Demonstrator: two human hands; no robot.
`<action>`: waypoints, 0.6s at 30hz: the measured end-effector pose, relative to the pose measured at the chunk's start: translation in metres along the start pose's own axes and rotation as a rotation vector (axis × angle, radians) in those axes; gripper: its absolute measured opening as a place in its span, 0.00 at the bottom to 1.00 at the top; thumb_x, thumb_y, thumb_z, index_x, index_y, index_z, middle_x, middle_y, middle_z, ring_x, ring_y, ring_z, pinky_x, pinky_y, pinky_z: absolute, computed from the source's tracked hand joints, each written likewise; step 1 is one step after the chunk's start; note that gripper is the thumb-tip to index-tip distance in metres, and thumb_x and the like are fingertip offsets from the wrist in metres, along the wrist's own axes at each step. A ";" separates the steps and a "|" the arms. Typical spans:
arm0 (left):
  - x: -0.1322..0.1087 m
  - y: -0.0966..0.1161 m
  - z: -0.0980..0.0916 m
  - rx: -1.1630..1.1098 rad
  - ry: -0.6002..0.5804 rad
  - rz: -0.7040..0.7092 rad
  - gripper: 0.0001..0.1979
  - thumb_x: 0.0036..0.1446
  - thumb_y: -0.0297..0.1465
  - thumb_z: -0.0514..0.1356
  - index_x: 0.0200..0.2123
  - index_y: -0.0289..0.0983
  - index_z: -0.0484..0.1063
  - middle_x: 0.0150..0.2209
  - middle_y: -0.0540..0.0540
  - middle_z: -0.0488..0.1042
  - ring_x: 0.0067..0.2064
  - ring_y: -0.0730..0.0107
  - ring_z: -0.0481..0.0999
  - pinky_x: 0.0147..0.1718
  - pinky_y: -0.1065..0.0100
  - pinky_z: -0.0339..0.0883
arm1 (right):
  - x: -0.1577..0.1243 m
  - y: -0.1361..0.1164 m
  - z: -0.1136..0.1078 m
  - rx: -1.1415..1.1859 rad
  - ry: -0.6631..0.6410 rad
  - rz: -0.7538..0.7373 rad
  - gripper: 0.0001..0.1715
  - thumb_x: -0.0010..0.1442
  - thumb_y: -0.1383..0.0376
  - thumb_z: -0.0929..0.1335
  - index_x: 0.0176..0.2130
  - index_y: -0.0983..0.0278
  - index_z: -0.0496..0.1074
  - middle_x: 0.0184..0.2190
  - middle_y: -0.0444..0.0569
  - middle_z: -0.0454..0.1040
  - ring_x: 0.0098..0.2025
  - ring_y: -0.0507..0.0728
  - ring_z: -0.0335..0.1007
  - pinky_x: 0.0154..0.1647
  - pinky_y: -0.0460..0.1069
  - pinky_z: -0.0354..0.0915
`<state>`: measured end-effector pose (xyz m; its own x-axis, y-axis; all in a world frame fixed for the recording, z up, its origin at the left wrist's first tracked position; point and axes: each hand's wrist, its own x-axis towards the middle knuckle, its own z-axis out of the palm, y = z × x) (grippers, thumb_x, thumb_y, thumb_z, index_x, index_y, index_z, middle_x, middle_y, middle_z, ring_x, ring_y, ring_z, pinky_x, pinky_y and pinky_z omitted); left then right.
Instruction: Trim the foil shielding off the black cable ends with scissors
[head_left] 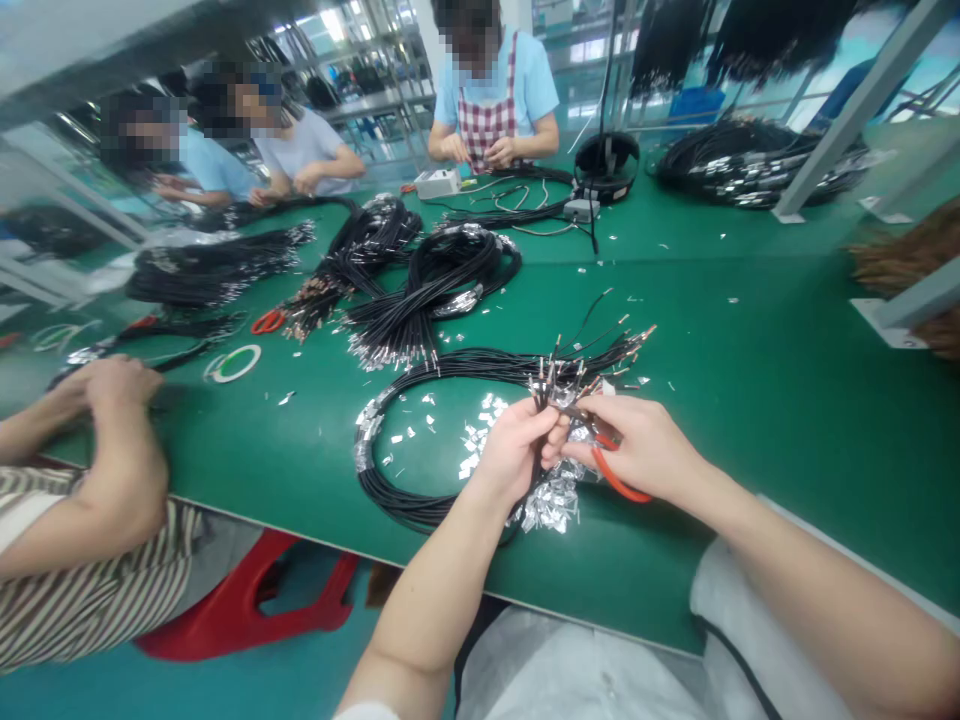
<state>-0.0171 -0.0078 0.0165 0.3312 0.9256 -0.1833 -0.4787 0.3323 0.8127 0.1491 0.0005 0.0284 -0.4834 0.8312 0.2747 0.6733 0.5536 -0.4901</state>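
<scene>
My left hand [517, 445] is closed around a bundle of thin black cables [420, 440] just below their stripped metal ends [592, 360], which fan out up and to the right. My right hand [637, 445] is closed on orange-handled scissors [619, 480] and pinches at the cable ends beside the left hand. The cable bundle loops in a large coil on the green table [750, 400] to the left of my hands. Silver foil scraps [551, 505] lie in a heap under my hands.
A neighbour's arms [112, 460] in a striped top work at the left, over a red stool [247, 600]. More black cable bundles [427, 290], orange scissors [268, 321] and a tape roll [234, 363] lie beyond. Three people work at the far side. Metal posts [847, 120] stand at the right.
</scene>
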 end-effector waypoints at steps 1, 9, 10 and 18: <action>0.000 0.000 -0.001 0.000 -0.006 -0.007 0.13 0.48 0.36 0.63 0.25 0.32 0.65 0.17 0.54 0.60 0.16 0.84 0.56 0.14 0.78 0.49 | 0.000 -0.001 -0.001 0.011 -0.005 0.005 0.22 0.55 0.50 0.67 0.40 0.64 0.73 0.26 0.49 0.74 0.26 0.55 0.67 0.27 0.47 0.58; -0.001 0.000 0.001 -0.006 -0.009 -0.009 0.12 0.47 0.35 0.63 0.25 0.32 0.66 0.17 0.54 0.61 0.16 0.84 0.56 0.14 0.78 0.49 | 0.000 -0.004 -0.004 -0.025 -0.010 -0.025 0.22 0.55 0.50 0.67 0.39 0.65 0.73 0.29 0.51 0.75 0.28 0.56 0.68 0.30 0.48 0.60; -0.002 0.000 0.001 -0.004 -0.004 -0.006 0.12 0.47 0.35 0.63 0.25 0.32 0.66 0.17 0.54 0.61 0.16 0.84 0.56 0.14 0.78 0.49 | 0.000 -0.004 -0.004 -0.017 -0.012 -0.021 0.22 0.55 0.51 0.67 0.39 0.65 0.73 0.29 0.50 0.76 0.28 0.55 0.68 0.29 0.47 0.60; 0.000 0.006 -0.001 -0.054 0.067 0.144 0.11 0.49 0.33 0.63 0.25 0.33 0.66 0.18 0.54 0.61 0.17 0.83 0.58 0.14 0.77 0.49 | 0.002 0.009 -0.008 0.124 -0.028 0.092 0.17 0.48 0.54 0.72 0.34 0.63 0.73 0.19 0.42 0.68 0.21 0.51 0.61 0.24 0.46 0.56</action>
<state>-0.0204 -0.0056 0.0206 0.2021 0.9737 -0.1051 -0.5608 0.2031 0.8026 0.1581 0.0073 0.0311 -0.4395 0.8752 0.2021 0.6421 0.4635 -0.6106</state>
